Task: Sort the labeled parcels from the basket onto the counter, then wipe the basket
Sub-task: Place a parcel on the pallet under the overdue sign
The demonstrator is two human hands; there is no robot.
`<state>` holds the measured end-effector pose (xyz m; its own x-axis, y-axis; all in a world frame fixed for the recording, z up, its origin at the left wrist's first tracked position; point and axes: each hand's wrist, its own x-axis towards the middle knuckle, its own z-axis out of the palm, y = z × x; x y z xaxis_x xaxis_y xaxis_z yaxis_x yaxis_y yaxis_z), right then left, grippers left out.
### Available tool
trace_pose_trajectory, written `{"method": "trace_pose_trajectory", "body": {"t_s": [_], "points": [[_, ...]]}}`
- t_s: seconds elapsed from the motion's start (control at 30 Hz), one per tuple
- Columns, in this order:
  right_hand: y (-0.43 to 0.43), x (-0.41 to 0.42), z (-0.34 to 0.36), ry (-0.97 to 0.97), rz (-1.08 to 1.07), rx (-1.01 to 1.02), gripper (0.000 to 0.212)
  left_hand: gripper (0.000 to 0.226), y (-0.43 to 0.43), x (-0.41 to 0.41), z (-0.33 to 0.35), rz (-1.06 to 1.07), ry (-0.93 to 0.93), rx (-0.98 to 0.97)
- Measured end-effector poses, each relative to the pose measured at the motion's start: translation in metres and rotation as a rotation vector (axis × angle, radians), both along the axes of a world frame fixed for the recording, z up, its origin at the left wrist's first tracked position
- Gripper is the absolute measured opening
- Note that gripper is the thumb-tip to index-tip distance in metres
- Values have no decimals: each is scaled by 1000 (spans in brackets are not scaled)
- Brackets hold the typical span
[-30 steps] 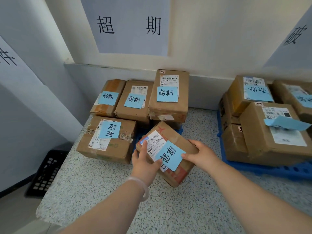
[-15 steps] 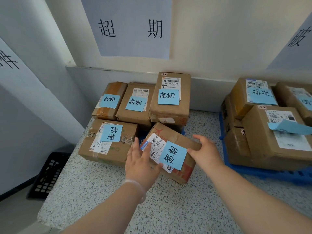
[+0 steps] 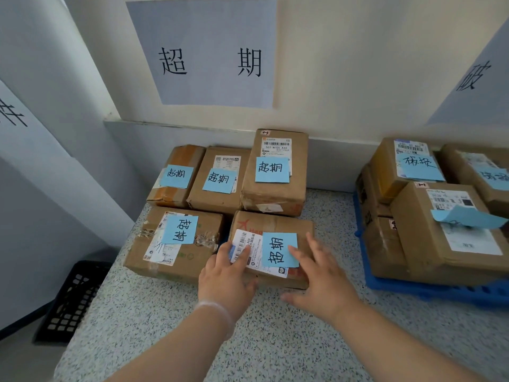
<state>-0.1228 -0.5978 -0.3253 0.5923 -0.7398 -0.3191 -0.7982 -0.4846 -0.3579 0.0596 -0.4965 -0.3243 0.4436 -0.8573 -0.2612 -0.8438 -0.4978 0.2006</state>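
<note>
Counter [image 3: 176, 321] — parcel [image 3: 275, 224] under fingers [image 3: 298, 253]

A white paper sign [image 3: 205, 52] reading 超期 hangs on the back wall. Two more signs, left [image 3: 12, 117] and right [image 3: 476, 81], are cut off. A blue pallet [image 3: 429, 289], apparently plastic, lies at right.

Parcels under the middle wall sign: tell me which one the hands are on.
The front right parcel, nearest the person. Both hands rest on its top; the other four in that group are untouched.
</note>
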Motion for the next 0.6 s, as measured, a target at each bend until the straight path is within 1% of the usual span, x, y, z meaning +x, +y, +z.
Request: {"method": "trace_pose_trajectory", "body": {"t_s": [0.07,0.13,0.23,0.37,0.47,0.6], "points": [[0,4,-2,43,53,4,94,73,0,2,1,11,-28,-19],[-4,9,-2,31,60,-17,86,74,-2,5,2,17,-61,-35],[-12,15,-1,37,68,-45,79,84,-10,12,-1,-45,-77,-17],[-13,17,-4,62,76,-95,86,92,-20,23,-6,-165,-88,28],[-15,20,-8,85,81,-97,95,94,-21,28,-10,-169,-97,40],[-19,28,-14,108,111,-87,95,95,-21,33,-12,-159,-99,43]]}}
